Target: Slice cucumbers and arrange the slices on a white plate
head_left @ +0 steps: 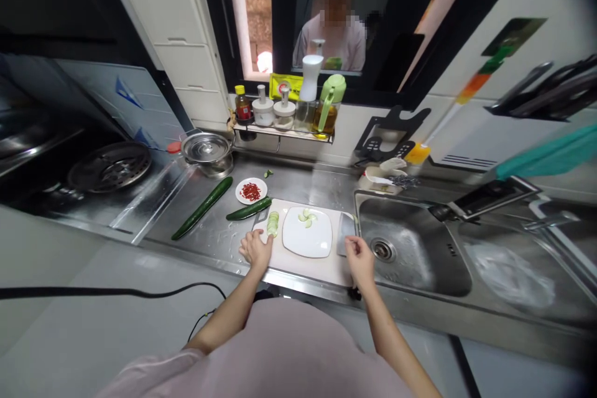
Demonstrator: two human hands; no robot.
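My left hand (pixel 256 249) lies at the board's left edge, fingers apart, its thumb close to a row of overlapping cucumber slices (pixel 273 224). My right hand (pixel 360 259) is closed, fingertips pinched together over the right edge of the cutting board (pixel 298 268); what is in them, if anything, is hidden. Just beside it a cleaver (pixel 344 224) rests flat, blade on the board. Between my hands is a white plate (pixel 305 242) with several cucumber slices (pixel 306 217) fanned out near its far side. A cut cucumber (pixel 247 210) lies left of the board.
A whole cucumber (pixel 203 208) and a small dish of chopped red pieces (pixel 250 198) are on the left counter. Behind them stand a steel pot (pixel 209 155) and a seasoning rack (pixel 284 132). The sink (pixel 415 249) is on the right, with a plastic bag (pixel 510 273) beyond.
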